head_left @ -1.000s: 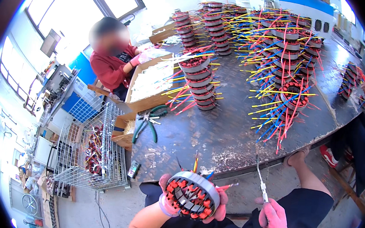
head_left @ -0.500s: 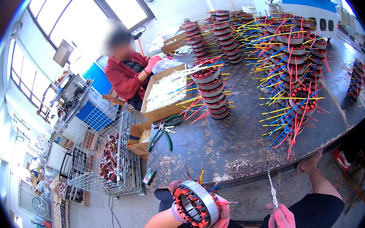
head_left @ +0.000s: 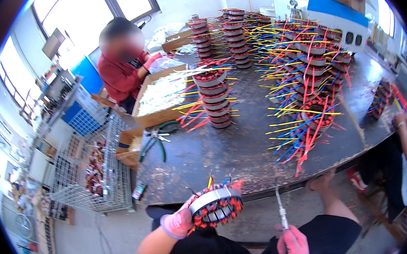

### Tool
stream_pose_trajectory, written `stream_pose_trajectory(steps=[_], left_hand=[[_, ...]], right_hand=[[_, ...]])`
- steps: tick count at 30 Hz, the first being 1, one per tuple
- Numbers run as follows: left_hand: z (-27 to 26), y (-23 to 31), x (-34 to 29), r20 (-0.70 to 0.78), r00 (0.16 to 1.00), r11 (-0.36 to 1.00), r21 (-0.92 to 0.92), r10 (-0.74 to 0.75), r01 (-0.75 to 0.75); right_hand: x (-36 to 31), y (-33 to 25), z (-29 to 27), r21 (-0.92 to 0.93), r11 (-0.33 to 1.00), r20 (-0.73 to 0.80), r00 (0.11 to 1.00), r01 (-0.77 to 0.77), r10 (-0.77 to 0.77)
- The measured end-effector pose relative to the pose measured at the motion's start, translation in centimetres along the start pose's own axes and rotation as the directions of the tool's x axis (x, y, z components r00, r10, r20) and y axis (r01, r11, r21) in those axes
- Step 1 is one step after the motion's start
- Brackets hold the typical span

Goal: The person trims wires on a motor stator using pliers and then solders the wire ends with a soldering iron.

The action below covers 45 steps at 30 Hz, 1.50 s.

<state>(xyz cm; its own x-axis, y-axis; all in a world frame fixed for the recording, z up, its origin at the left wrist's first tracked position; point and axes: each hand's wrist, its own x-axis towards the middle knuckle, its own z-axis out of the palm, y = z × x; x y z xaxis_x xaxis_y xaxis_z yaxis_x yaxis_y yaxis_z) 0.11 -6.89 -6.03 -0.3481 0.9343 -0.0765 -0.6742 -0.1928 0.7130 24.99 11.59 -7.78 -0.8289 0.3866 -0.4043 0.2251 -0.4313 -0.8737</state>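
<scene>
My left hand [head_left: 177, 223], in a pink glove, grips a motor stator [head_left: 213, 197] by its left side. The stator is a grey metal ring wound with red and black coils, tilted so its opening faces me; short coloured leads stick up from its far side. My right hand [head_left: 296, 250], also gloved in pink, is closed around a slim hand tool [head_left: 281, 211] with a pale shank and a thin dark tip. The tool points up toward the table edge, apart from the stator. Its exact kind does not show.
Stacked stators [head_left: 212, 97] with red, blue and yellow leads stand on the dark table [head_left: 197, 150]. Green-handled pliers [head_left: 155, 145] lie by a cardboard box of white sleeves [head_left: 161, 95]. A wire cage [head_left: 115, 177] stands left. Co-workers sit at far left and right.
My view has turned right, so the table and stacks sit further left. The stator has been tilted, its opening now facing lower. Fingers formerly seen at its right side no longer show there.
</scene>
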Motion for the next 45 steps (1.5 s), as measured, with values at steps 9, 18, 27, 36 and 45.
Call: stream_pose_trajectory(steps=[9,18,27,36,45], left_hand=[[2.9,1.7,1.9,0.054,0.987,0.699,0.700,0.152,-0.146],[1.9,1.6,1.9,0.097,0.982,0.541,0.824,0.163,-0.171],[0.9,2.4,3.1,0.235,0.897,-0.377,0.922,0.375,-0.084],[-3.0,2.5,5.2,0.198,0.970,-0.437,0.891,0.139,-0.119],[-3.2,2.4,5.3,0.110,0.986,-0.347,0.936,0.122,-0.061]], right_hand=[[-0.5,-1.7,0.1,-0.003,0.995,-0.040,0.994,-0.101,0.100],[-0.3,-2.1,1.3,-0.132,0.990,-0.100,0.994,-0.054,0.041],[-0.4,-1.8,0.1,-0.083,0.988,-0.003,0.991,-0.133,0.133],[0.1,-0.1,-0.9,-0.056,0.960,0.104,0.955,-0.275,0.279],[0.9,0.5,-0.1,-0.053,0.954,0.160,0.940,-0.296,0.301]])
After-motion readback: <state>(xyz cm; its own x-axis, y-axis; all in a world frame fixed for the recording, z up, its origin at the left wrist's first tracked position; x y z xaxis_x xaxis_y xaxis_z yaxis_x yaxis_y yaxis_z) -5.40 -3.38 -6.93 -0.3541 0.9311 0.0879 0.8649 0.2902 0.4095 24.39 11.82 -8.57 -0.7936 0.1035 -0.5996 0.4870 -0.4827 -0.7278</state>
